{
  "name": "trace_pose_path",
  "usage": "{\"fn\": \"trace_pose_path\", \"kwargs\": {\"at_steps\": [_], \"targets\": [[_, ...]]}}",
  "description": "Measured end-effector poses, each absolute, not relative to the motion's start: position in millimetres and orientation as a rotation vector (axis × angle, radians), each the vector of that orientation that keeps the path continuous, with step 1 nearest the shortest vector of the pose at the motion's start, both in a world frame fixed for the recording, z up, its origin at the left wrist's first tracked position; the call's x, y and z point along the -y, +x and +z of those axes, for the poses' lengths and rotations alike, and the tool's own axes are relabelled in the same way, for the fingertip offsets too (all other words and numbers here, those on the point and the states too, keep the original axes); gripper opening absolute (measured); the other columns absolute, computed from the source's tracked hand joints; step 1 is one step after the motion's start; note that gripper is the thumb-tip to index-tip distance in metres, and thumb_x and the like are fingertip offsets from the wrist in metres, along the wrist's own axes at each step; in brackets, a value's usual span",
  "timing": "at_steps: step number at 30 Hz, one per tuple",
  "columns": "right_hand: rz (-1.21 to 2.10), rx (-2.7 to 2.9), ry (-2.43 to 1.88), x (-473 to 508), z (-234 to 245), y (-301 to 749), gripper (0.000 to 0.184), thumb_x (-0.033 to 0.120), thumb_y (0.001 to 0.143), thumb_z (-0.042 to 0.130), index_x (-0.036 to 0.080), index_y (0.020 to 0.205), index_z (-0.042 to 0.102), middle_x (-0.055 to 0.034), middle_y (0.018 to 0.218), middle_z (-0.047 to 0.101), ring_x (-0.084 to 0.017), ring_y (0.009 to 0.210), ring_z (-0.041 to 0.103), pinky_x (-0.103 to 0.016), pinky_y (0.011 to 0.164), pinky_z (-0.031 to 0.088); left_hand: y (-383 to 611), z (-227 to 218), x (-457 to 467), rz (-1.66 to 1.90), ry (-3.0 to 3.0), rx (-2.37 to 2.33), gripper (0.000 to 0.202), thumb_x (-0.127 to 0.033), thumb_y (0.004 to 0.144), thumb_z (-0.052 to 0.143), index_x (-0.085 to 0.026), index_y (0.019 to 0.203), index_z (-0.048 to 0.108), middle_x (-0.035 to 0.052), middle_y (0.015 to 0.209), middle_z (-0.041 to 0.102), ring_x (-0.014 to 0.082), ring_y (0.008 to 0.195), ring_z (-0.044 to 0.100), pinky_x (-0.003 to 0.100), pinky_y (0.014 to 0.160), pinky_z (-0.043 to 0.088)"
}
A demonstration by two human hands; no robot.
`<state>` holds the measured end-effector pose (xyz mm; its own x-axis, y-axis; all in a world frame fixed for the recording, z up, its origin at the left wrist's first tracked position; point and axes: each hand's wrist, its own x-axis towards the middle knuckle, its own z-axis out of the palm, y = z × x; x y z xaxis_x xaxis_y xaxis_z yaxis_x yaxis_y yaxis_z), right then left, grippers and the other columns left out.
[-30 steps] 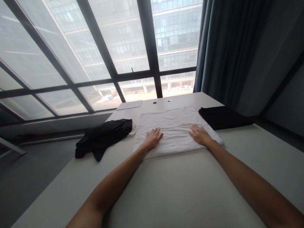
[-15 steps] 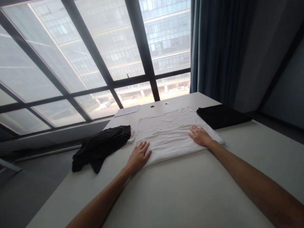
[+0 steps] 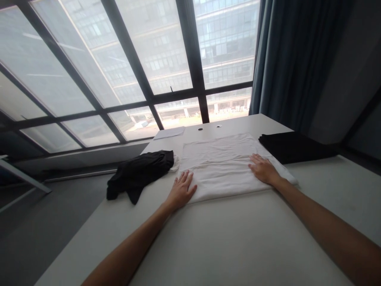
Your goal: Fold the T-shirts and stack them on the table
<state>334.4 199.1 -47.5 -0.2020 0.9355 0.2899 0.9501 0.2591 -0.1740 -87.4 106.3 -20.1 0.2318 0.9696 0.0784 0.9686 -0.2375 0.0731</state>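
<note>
On the table [image 3: 232,238], your left hand [image 3: 181,191] and right hand [image 3: 264,169] lie flat and open, gripping nothing, at the left and right sides of the white cloth [image 3: 220,172].

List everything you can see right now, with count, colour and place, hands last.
White cloth: 1, white, spread mid-table
Dark cloth bundle: 1, black, table's left edge
Pale cloth bit: 1, whitish, beside the bundle
Folded cloth: 1, black, table's right side
Paper: sheet count unclear, white, far left
Round fittings: 2, dark and white, table's far end
Table: 1, white, centre
Curtain: blue, right of the windows
Left hand: 1, bare, cloth's near left corner
Right hand: 1, bare, cloth's right part
</note>
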Motion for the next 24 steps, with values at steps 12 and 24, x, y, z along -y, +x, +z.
{"fn": "trace_pose_path", "kwargs": {"at_steps": [12,24], "targets": [[-0.061,2.126,-1.836,-204.5,-50.7,357.8,0.056,0.038,0.099,0.033,0.009,0.143,0.051,-0.0176,0.154,0.043,-0.028,0.145,0.035,-0.049,0.119,0.025,-98.7,-25.8,-120.0,0.253,2.325,-2.003,0.060,-0.050,0.103,0.032,-0.020,0.154,0.037,0.0113,0.163,0.028,0.0313,0.152,0.020,0.056,0.118,0.023],[0.015,2.362,-1.550,-195.7,-45.4,331.3,0.058,0.042,0.102,0.031,0.012,0.149,0.044,-0.0155,0.159,0.037,-0.028,0.148,0.030,-0.051,0.119,0.026,-73.7,-12.0,-101.2,0.174,2.585,-1.816,0.067,-0.058,0.103,0.029,-0.019,0.158,0.030,0.0104,0.165,0.023,0.0305,0.153,0.015,0.054,0.121,0.017]]}}
